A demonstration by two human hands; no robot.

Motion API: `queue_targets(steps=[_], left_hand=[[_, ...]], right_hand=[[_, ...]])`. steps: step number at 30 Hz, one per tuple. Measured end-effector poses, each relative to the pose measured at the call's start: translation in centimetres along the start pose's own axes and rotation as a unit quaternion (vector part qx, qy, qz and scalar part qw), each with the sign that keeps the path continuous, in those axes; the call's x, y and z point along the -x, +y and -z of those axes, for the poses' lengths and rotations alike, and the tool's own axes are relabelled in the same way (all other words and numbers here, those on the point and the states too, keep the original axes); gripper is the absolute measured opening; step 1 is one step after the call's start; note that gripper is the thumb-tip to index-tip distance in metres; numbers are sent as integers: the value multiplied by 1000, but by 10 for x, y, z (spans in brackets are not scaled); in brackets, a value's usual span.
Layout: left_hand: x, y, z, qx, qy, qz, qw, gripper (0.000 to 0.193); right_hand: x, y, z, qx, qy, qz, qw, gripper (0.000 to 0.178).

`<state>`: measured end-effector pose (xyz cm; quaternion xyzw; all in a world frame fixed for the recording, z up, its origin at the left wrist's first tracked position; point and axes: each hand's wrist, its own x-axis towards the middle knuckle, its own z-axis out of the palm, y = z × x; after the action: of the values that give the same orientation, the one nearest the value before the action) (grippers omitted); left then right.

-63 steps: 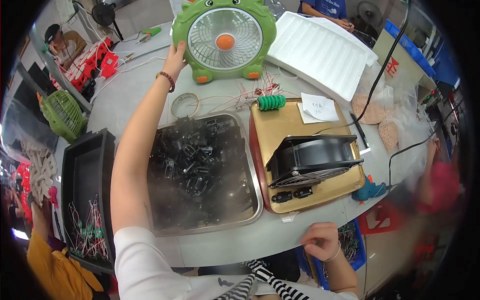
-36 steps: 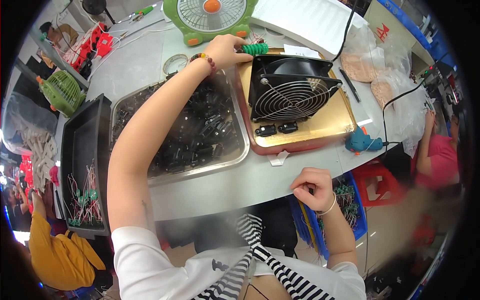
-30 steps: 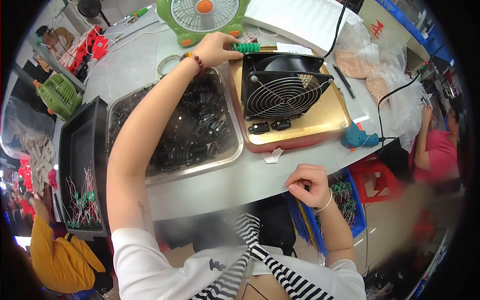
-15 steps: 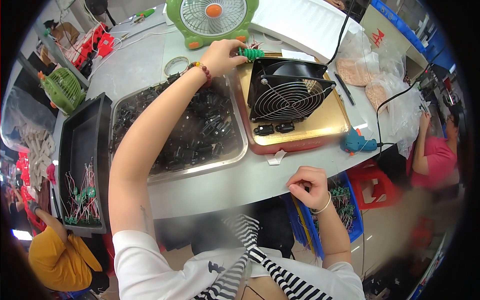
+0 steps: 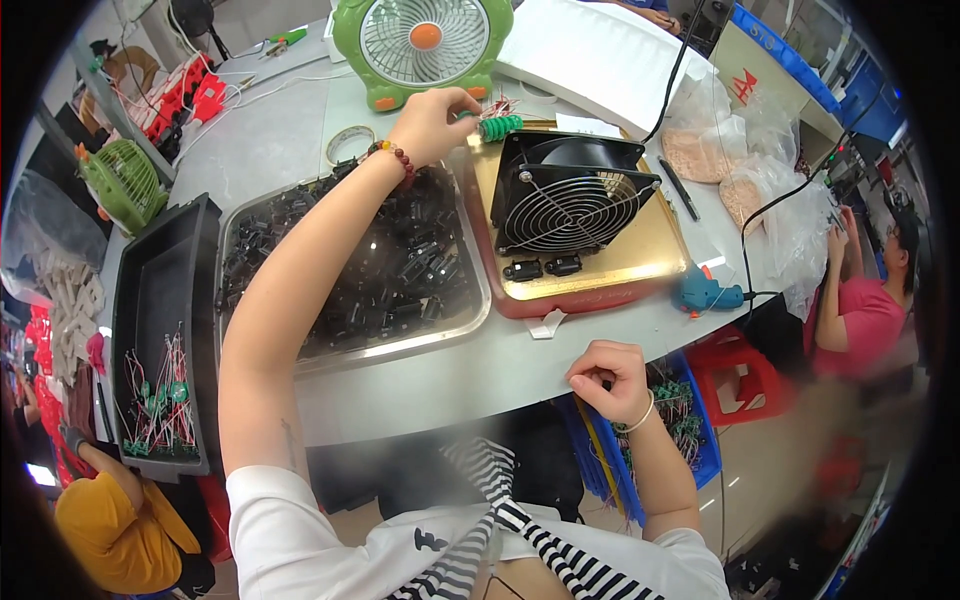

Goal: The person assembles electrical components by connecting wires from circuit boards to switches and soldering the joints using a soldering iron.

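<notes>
My left hand [image 5: 432, 125] reaches across the table to the left end of a row of small green circuit boards [image 5: 500, 127] with thin wires behind them. Its thumb and fingers are pinched together, and a bit of green shows at the fingertips, apart from the row. My right hand [image 5: 612, 382] is curled closed above the table's front edge; whatever it holds, if anything, is hidden. Beneath my left forearm lies a metal tray [image 5: 385, 350] of small black plastic housings [image 5: 425, 262]. Two black housings [image 5: 543, 268] sit on a gold tin lid [image 5: 640, 275] before a black square fan [image 5: 575, 200].
A green fan [image 5: 424, 40] stands at the back, beside a tape roll [image 5: 350, 145]. The black bin [image 5: 150, 270] at left holds wired boards, as does the blue crate [image 5: 708, 455] below right. A blue glue gun [image 5: 708, 292] and pen [image 5: 679, 189] lie right. Co-workers sit on both sides.
My left hand has drawn slightly left, away from the row of green boards, with a green bit at its fingertips. My right hand keeps its closed pose. The view has shifted slightly.
</notes>
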<state>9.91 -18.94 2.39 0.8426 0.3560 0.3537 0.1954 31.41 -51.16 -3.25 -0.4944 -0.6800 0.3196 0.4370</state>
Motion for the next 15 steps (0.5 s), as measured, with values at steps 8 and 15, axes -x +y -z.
queue_targets(steps=[8, 15], left_hand=[[3, 22, 41, 136, 340, -44, 930, 19], [47, 79, 130, 282, 463, -117, 832, 16]], right_hand=[[1, 1, 0, -2, 2, -2, 1000, 3], [-1, -1, 0, -5, 6, 8, 1000, 3]])
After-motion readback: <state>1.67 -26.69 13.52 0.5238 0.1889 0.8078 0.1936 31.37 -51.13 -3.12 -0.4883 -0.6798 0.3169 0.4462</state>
